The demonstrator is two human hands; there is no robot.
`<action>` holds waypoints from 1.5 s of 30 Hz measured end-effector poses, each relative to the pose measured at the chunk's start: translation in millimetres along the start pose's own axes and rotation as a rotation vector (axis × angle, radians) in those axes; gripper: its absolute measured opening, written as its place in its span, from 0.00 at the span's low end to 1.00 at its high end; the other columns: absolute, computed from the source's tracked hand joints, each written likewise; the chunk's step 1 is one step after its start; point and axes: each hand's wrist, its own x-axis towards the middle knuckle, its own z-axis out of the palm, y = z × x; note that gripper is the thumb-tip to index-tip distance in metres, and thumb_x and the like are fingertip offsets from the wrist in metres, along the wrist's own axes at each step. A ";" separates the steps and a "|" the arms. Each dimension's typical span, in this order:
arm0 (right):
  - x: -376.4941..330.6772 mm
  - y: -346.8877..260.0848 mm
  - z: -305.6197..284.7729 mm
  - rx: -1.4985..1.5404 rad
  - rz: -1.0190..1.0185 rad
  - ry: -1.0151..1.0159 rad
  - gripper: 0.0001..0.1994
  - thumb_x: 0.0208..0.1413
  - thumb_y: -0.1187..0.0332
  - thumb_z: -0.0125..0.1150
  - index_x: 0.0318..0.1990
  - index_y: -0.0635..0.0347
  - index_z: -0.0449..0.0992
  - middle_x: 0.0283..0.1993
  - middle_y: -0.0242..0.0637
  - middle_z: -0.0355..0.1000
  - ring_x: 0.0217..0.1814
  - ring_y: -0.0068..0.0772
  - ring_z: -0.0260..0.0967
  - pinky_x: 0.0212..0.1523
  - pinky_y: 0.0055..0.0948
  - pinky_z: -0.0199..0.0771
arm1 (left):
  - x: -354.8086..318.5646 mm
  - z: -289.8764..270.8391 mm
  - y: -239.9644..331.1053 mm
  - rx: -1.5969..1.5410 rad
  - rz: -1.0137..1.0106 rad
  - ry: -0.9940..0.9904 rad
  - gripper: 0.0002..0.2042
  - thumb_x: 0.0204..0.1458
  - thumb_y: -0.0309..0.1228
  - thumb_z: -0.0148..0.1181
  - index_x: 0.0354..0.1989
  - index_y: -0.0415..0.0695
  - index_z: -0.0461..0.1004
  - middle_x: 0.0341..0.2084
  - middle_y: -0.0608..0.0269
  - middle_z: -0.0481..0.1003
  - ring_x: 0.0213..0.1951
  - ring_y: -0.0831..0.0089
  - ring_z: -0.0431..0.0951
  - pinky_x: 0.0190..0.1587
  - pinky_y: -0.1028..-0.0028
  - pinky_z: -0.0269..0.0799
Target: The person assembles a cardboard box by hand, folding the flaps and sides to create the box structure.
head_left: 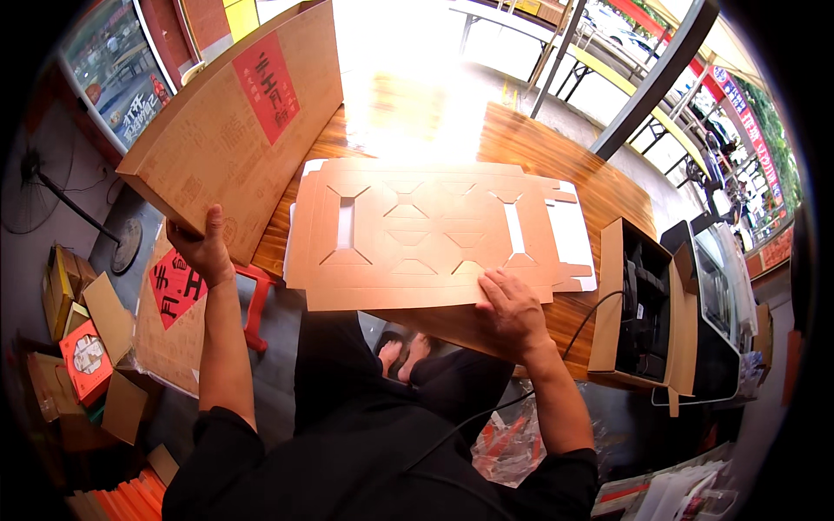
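My left hand grips the lower edge of a folded brown cardboard box with a red label, held up off the table's left side. My right hand presses on the near edge of a flat brown die-cut cardboard sheet with cut-out slots. That sheet lies on top of a stack of similar flat sheets on the wooden table.
An open cardboard carton with dark contents stands at the table's right end. Flat cardboard pieces and red boxes lie on the floor at left. A red stool stands beside the table. A fan stand sits at far left.
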 end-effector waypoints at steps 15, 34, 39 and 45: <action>4.6 35.8 -61.2 0.194 0.270 0.463 0.11 0.67 0.79 0.52 0.51 0.62 0.78 0.47 0.48 0.81 0.51 0.47 0.81 0.52 0.36 0.79 | -6.0 2.2 17.6 -0.058 -0.025 -0.143 0.47 0.46 0.32 0.82 0.69 0.38 0.54 0.61 0.56 0.66 0.63 0.65 0.67 0.69 0.63 0.64; -2.9 58.9 -27.1 0.018 0.184 0.284 0.12 0.53 0.78 0.58 0.46 0.63 0.78 0.49 0.48 0.79 0.53 0.52 0.76 0.58 0.44 0.74 | 1.5 -3.0 13.2 -0.005 -0.039 -0.173 0.45 0.47 0.37 0.82 0.67 0.37 0.56 0.58 0.57 0.68 0.59 0.68 0.69 0.66 0.66 0.65; 0.9 47.0 -16.5 -0.120 0.099 -0.075 0.32 0.48 0.77 0.61 0.65 0.55 0.67 0.69 0.47 0.63 0.71 0.55 0.60 0.68 0.53 0.63 | 7.8 -6.9 8.5 0.017 -0.043 -0.200 0.43 0.47 0.36 0.82 0.66 0.38 0.57 0.57 0.57 0.68 0.59 0.69 0.69 0.66 0.67 0.65; 29.4 28.6 -14.0 -0.165 0.079 -0.302 0.26 0.56 0.77 0.52 0.65 0.57 0.68 0.67 0.51 0.67 0.68 0.56 0.66 0.66 0.46 0.68 | 4.2 -14.1 8.2 0.035 -0.071 -0.223 0.42 0.48 0.35 0.81 0.65 0.38 0.58 0.58 0.56 0.69 0.59 0.67 0.70 0.66 0.66 0.65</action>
